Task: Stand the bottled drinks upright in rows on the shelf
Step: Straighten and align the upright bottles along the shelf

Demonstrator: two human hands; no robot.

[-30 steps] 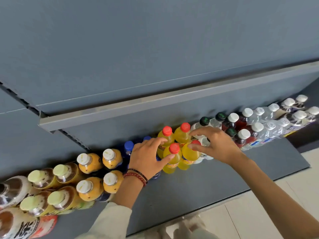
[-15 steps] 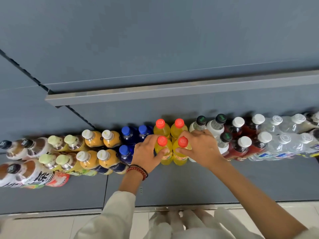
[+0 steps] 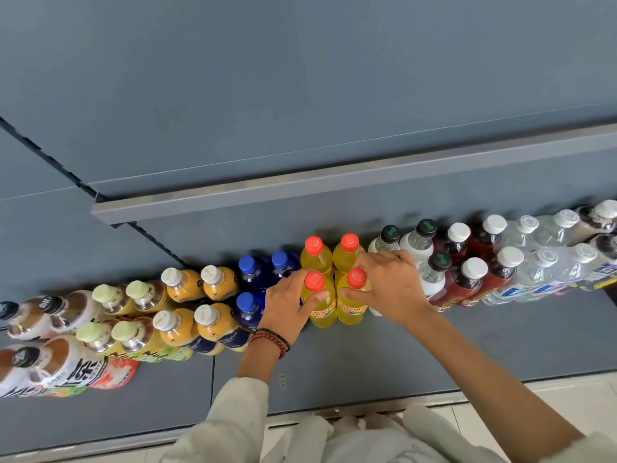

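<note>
Yellow bottles (image 3: 317,259), four counted, are standing upright two-by-two on the shelf (image 3: 367,355). My left hand (image 3: 287,305) is gripping the front-left bottle (image 3: 325,314); my right hand (image 3: 390,285) is gripping the front-right bottle (image 3: 350,312). Blue bottles (image 3: 248,272), three caps showing, are standing just left; four orange bottles (image 3: 187,285) beyond them.

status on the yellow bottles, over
Left hand grips front-left yellow bottle, right hand grips front-right yellow bottle. Both upright, front row. Blue bottle tight beside left hand.
</note>
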